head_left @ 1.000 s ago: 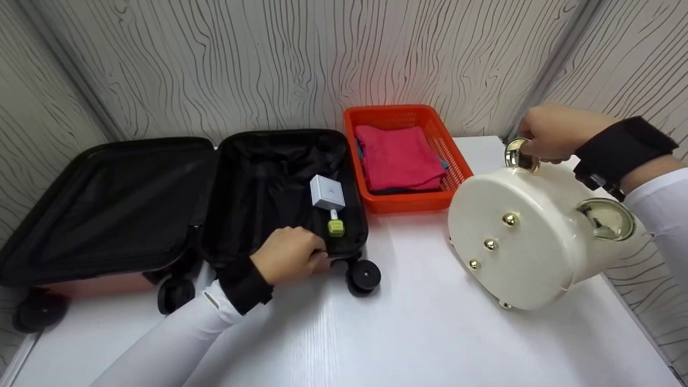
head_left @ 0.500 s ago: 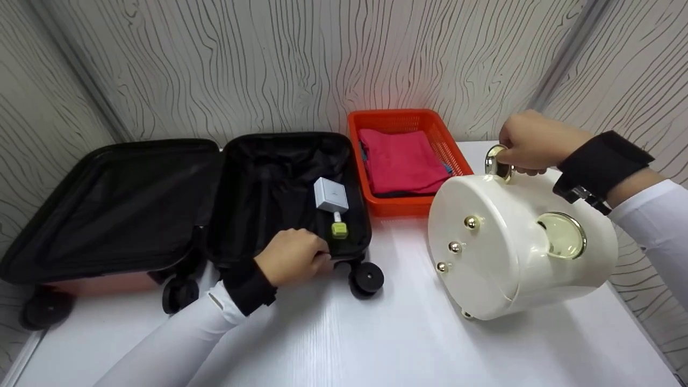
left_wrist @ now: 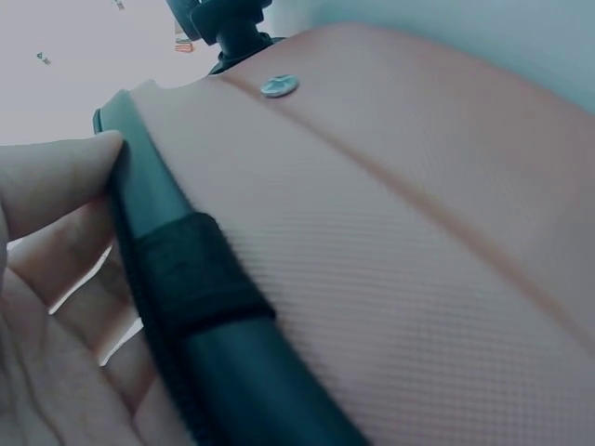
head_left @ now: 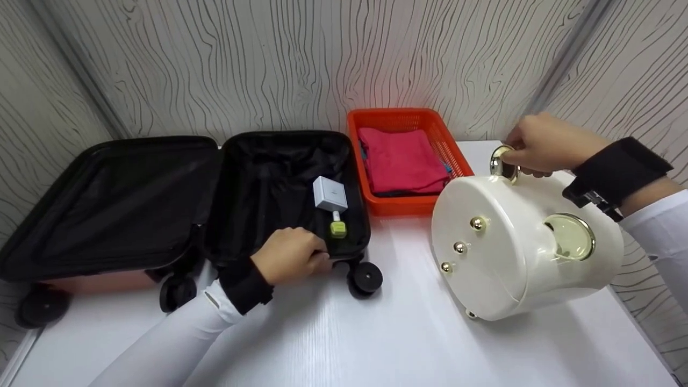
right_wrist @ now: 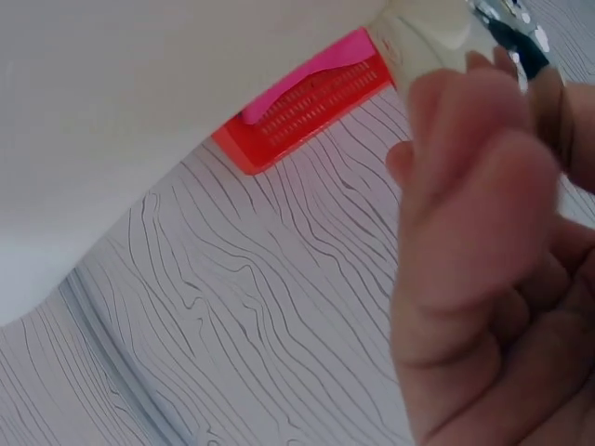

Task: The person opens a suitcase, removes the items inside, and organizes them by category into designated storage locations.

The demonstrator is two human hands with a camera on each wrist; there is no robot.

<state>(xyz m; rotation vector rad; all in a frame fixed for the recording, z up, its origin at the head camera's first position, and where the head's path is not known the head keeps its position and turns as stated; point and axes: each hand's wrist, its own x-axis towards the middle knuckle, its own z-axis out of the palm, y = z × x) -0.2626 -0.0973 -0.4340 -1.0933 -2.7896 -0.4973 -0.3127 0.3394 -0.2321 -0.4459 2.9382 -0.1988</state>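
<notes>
My left hand [head_left: 290, 256] pinches the black front rim [left_wrist: 200, 269] of an open suitcase [head_left: 269, 215] between thumb and fingers; the left wrist view shows its pinkish ribbed shell below the rim. Inside that half, a small white box [head_left: 330, 194] and a little bottle with yellow-green contents and a white cap [head_left: 338, 228] lie at the right side. At the right, my right hand [head_left: 548, 144] grips the gold ring handle [head_left: 504, 164] on top of a cream rounded case [head_left: 478, 263] with gold knobs. The case is tilted; whether its underside touches the table cannot be told.
An orange-red basket [head_left: 411, 205] with folded pink cloth [head_left: 403, 161] stands between suitcase and case, against the patterned back wall [head_left: 301, 64]. The suitcase's other half [head_left: 113, 209] lies open at the left. Black wheels [head_left: 365, 279] stick out at the front over the white table [head_left: 376, 344].
The cream case has swung left and toward me with my right hand, its gold knobs shifting left, then a touch back to the right. My left hand stays on the suitcase rim.
</notes>
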